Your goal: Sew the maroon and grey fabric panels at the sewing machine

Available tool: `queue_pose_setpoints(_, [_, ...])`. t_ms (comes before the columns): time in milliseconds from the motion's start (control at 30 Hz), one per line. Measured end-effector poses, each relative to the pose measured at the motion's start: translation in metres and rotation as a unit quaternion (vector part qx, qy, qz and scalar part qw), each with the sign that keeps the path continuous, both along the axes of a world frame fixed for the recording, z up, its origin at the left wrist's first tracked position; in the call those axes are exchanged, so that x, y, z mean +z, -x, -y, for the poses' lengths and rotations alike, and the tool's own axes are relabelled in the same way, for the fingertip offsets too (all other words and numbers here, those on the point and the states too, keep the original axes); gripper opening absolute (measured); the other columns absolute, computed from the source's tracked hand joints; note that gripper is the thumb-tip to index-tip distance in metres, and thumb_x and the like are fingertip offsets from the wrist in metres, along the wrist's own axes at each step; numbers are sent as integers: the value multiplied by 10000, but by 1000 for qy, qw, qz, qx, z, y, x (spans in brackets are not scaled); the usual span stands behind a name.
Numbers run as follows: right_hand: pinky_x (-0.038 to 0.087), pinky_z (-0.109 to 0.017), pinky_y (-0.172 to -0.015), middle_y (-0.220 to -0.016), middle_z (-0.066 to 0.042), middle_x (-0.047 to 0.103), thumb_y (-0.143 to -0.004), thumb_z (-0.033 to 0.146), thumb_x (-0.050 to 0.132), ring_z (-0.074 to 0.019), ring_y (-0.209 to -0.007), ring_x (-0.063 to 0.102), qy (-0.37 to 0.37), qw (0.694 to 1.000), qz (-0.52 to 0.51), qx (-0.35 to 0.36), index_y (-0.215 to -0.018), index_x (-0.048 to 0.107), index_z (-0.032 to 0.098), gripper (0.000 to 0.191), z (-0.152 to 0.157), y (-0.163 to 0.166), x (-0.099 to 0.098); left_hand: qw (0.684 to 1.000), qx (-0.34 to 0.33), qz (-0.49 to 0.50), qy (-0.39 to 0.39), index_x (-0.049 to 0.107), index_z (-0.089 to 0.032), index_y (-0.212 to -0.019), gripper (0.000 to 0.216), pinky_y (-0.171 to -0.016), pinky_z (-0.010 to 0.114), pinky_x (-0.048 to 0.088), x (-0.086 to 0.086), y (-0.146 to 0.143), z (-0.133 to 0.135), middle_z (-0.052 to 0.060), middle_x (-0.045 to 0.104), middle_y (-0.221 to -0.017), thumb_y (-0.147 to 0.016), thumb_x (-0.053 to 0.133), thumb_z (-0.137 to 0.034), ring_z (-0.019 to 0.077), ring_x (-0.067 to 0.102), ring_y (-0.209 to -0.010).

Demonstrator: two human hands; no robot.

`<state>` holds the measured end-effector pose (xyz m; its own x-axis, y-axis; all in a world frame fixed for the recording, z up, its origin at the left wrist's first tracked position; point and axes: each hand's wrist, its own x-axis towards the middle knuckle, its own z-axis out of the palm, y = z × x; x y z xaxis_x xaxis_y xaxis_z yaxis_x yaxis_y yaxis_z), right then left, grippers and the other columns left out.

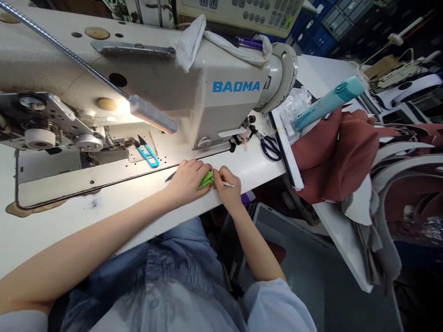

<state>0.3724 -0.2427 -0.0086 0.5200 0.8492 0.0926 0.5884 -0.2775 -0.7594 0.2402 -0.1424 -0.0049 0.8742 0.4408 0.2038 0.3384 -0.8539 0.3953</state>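
My left hand [189, 180] lies on the front of the white sewing table, fingers curled over a small, crumpled bright green piece [206, 180]. Whether that piece is cloth or paper I cannot tell. A dark pointed tip [170, 177] sticks out from under this hand on the left. Right beside it, my right hand [228, 188] is closed in a pinch around a slim white patterned pen [229, 184], its front end at the green piece. Behind the hands, blue thread snips [148, 153] lie on the machine bed.
A BAOMA sewing machine [228, 110] stands over the table, its lamp [152, 113] lit. Dark-handled scissors [270, 147] lie to the right. Beyond them are a teal tube-shaped case [330, 102], reddish-brown material [339, 157] and a grey bin [311, 267] below.
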Motion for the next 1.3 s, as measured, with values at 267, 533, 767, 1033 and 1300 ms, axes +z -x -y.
queue_pose_setpoints(267, [330, -246, -553, -488, 61, 433, -945, 477, 427, -114, -483, 414, -1, 1000, -3, -1, -628, 330, 233, 411, 1, -1, -2, 1000, -5, -15, -2, 564, -166, -1117, 277, -760, 402, 345, 1, 0, 0, 99, 651, -1006, -925, 555, -365, 296, 551, -984])
queue_pose_setpoints(533, [346, -248, -563, -501, 64, 478, -937, 476, 458, -115, -491, 443, -12, 1000, -27, 3, -631, 355, 232, 404, -1, 0, 1, 1000, -3, -20, -12, 564, -166, -1103, 241, -756, 401, 344, 0, -1, 0, 87, 652, -994, -938, 543, -341, 290, 551, -977])
queue_pose_setpoints(767, [379, -255, -577, -474, 62, 454, -948, 446, 452, -122, -482, 456, -74, 994, -66, -45, -625, 327, 241, 402, 2, 1, 3, 1000, -2, -18, 1, 564, -178, -1124, 200, -773, 394, 343, -1, 0, -1, 92, 655, -1021, -967, 465, -254, 280, 549, -993])
queue_pose_setpoints(1033, [332, -254, -559, -494, 62, 438, -927, 470, 457, -118, -484, 418, -13, 1000, -14, -9, -629, 330, 236, 399, -2, 1, 2, 999, -13, -30, -21, 619, -203, -1063, 253, -727, 395, 339, -1, 0, -3, 94, 629, -939, -976, 383, -216, 283, 538, -936])
queue_pose_setpoints(1300, [330, -248, -553, -486, 62, 412, -935, 469, 434, -113, -477, 389, -12, 1000, -4, -9, -620, 320, 234, 410, 0, 1, 0, 1000, -1, -7, -2, 583, -185, -1010, 177, -745, 396, 348, 4, 0, 1, 78, 640, -935, -879, 550, -299, 278, 549, -945])
